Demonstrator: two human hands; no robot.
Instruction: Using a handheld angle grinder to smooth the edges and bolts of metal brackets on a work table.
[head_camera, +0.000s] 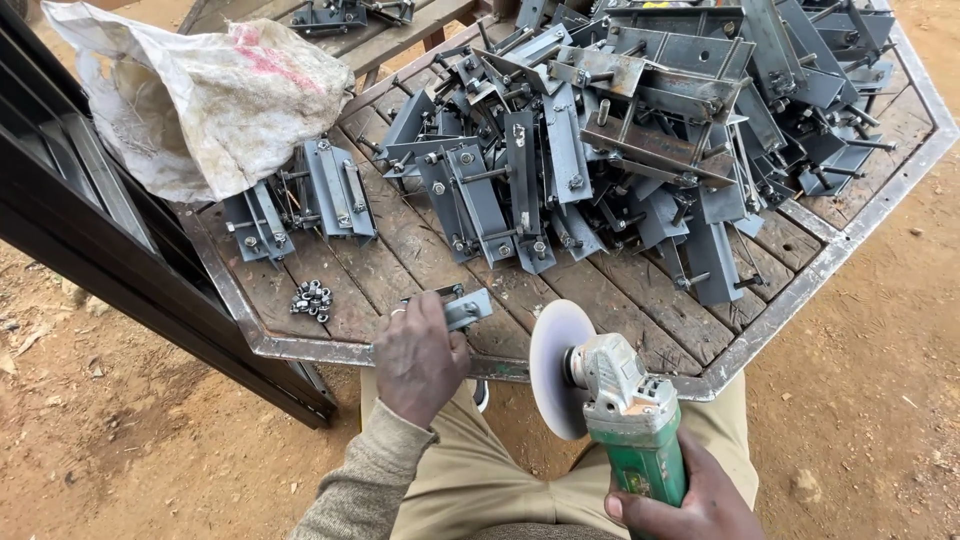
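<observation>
Setting: outdoor metalworking yard, open-air workshop. Bare reddish dirt ground is seen all round a steel-framed work table decked with worn wooden planks. A large heap of grey-painted steel brackets with bolts is piled on it, beside a small cluster of loose nuts. A green angle grinder is noted at the table edge.

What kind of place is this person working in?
Probably an outdoor metalwork yard: an angle grinder in the right hand, a heap of grey steel brackets on a wooden, metal-edged table, and bare dirt ground.
</observation>
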